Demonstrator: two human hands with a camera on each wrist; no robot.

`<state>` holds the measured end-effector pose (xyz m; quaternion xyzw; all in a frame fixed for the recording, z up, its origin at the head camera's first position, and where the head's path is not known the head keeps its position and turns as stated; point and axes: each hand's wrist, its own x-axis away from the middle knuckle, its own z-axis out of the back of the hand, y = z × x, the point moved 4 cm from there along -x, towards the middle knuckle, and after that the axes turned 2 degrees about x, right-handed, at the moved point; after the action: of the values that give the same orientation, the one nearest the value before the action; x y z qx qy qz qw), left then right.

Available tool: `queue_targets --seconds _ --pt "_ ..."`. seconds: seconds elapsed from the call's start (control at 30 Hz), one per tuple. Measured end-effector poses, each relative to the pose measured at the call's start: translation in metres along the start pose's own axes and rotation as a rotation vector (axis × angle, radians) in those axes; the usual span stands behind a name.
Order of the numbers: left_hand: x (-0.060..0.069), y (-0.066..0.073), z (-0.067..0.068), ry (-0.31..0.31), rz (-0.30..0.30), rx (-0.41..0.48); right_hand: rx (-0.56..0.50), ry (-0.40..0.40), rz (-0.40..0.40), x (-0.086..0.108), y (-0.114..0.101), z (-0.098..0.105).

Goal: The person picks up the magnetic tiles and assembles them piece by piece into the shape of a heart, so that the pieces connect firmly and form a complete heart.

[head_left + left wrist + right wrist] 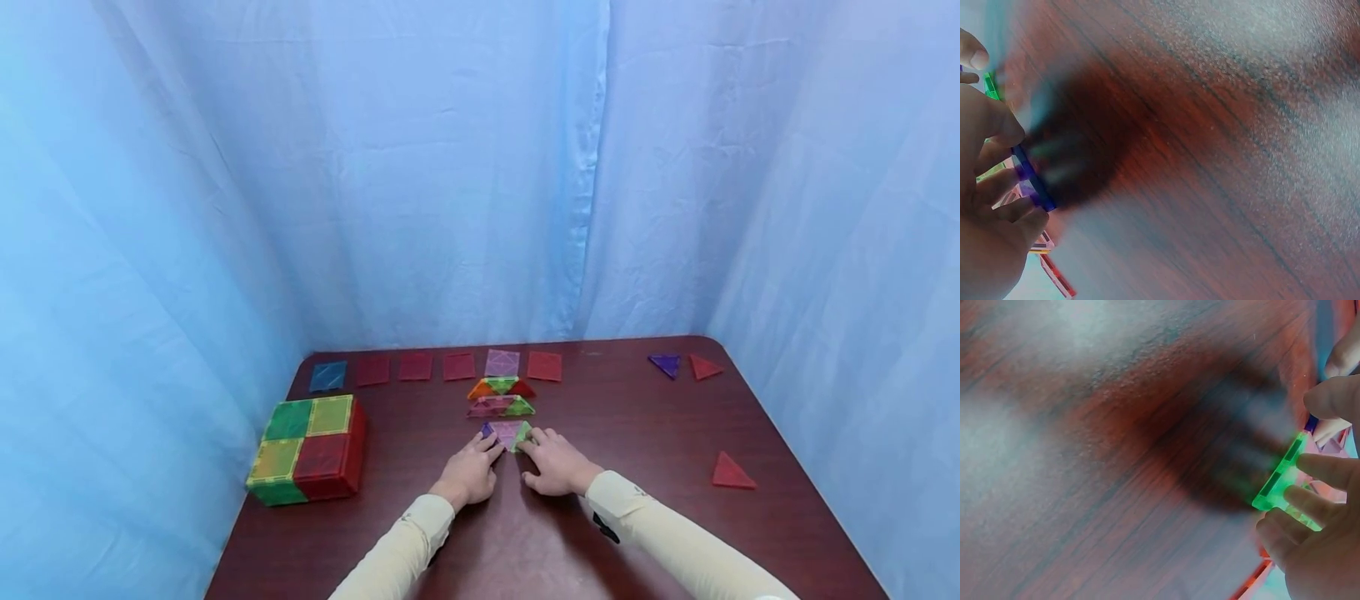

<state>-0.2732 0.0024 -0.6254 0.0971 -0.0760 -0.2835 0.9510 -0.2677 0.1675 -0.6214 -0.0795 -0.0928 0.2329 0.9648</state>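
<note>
Touching a dark purple triangle [487, 429] with the fingers of the left hand [471, 473], low in the middle of the head view. Touching a bright green triangle [522, 437], just to the right in that frame, with the spread fingers of the right hand [558, 462]. Showing both hands relaxed and largely uncurled, with fingers laid against the tiles rather than wrapped round them. Flanking a lilac triangle [506, 432] with those two tiles, all close together.

Showing just above, at mid-frame, a strip of reddish-purple and green tiles [491, 406], then higher again a strip of orange, green and red tiles [502, 385]. Running from left of centre to centre, along the table's far edge, with a row of square tiles [415, 366]: blue, several red, one lilac. Showing a multicoloured block [324, 457] toward the lower left, plus a violet triangle [665, 365] and two red triangles [732, 472] on the right side of the frame. Resting everything on a brown table [622, 417], before blue curtains [450, 208].
</note>
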Motion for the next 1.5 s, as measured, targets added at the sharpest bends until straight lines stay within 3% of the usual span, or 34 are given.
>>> queue_targets --seconds 0.3,0.5,0.67,0.83,0.97,1.07,1.2,1.33,1.5 --pt "0.0 0.0 0.002 0.013 0.0 0.014 -0.014 0.026 0.029 0.003 0.003 0.0" --pt "0.0 0.0 0.0 0.015 -0.003 0.012 -0.067 0.02 -0.038 0.018 0.019 0.0" --pt "-0.001 0.002 -0.002 0.031 -0.018 0.009 -0.033 0.106 -0.139 0.046 0.061 0.013" --pt "-0.003 0.003 0.001 0.043 -0.03 0.034 0.026 0.113 -0.29 0.078 0.113 0.023" --pt "-0.003 -0.003 0.006 0.191 -0.016 0.068 0.018 0.118 -0.342 0.088 0.133 0.022" --pt "-0.001 -0.014 0.007 0.295 0.084 0.07 -0.004 0.161 -0.312 0.079 0.129 0.016" --pt "0.001 -0.026 0.005 0.307 0.226 0.105 -0.041 0.211 -0.254 0.053 0.107 0.003" --pt "0.0 -0.029 0.003 0.297 0.259 0.205 -0.074 0.232 -0.214 0.026 0.078 -0.006" --pt "-0.003 -0.028 0.006 0.333 0.282 0.42 -0.089 0.286 -0.162 0.005 0.05 -0.009"
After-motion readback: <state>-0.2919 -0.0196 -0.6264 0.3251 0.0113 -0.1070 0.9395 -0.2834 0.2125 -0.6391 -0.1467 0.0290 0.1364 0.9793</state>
